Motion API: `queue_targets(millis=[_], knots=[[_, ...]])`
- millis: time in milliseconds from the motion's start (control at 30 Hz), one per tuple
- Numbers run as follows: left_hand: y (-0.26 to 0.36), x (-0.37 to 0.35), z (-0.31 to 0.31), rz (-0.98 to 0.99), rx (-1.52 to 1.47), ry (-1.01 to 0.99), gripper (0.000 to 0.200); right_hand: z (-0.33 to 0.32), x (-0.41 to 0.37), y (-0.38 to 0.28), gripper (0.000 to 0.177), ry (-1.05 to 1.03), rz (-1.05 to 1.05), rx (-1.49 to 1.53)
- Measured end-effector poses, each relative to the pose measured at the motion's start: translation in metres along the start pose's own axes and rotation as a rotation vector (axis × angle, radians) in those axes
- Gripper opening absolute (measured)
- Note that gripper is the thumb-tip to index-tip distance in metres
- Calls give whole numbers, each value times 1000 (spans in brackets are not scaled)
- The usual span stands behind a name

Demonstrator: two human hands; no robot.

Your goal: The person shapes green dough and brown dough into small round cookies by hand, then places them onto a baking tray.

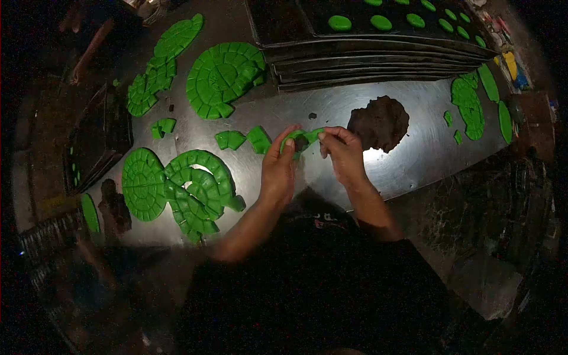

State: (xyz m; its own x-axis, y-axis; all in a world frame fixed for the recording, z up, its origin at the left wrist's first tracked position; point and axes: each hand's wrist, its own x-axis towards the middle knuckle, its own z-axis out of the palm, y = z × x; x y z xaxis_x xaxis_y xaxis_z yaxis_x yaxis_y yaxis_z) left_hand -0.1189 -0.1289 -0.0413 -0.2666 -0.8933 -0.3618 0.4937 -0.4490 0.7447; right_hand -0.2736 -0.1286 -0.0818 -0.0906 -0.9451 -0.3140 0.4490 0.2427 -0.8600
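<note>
A piece of green dough with a lump of dark filling on it lies in my left hand, whose fingers curl round it. My right hand pinches the right end of the same green piece between thumb and fingers. Just right of my right hand a large dark brown mass rests on the metal table. Close to the left of my left hand are a cut green piece and another small one.
Scored green dough discs lie at the left, with a larger one further back. Stacked black trays with green rounds stand at the back. More green dough is at the right. Another person's arm shows at upper left.
</note>
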Motion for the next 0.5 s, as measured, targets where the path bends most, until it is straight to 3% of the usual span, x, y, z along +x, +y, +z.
queue_targets(millis=[33,100,167,267,300,367,400,500], knots=[[-2,5,0,10,17,95,42,7,3,4,21,3,3,2],[-7,17,-1,-51,-14,169,47,28,0,4,17,23,-509,-515],[-7,24,-3,-110,-50,242,53,37,-3,3,18,-119,-718,-870],[20,20,-16,-343,-18,-119,71,29,-4,3,19,-154,-819,-1014],[31,18,-19,-340,-21,-119,71,26,-7,-1,19,-168,-856,-1047],[43,15,-24,-384,323,-171,71,24,-16,-9,19,-185,-894,-1082],[40,16,-25,-240,447,-214,65,23,-21,-12,19,-274,-899,-1088],[42,8,-27,-161,659,-187,50,30,-38,-26,19,-390,-1007,-1071]])
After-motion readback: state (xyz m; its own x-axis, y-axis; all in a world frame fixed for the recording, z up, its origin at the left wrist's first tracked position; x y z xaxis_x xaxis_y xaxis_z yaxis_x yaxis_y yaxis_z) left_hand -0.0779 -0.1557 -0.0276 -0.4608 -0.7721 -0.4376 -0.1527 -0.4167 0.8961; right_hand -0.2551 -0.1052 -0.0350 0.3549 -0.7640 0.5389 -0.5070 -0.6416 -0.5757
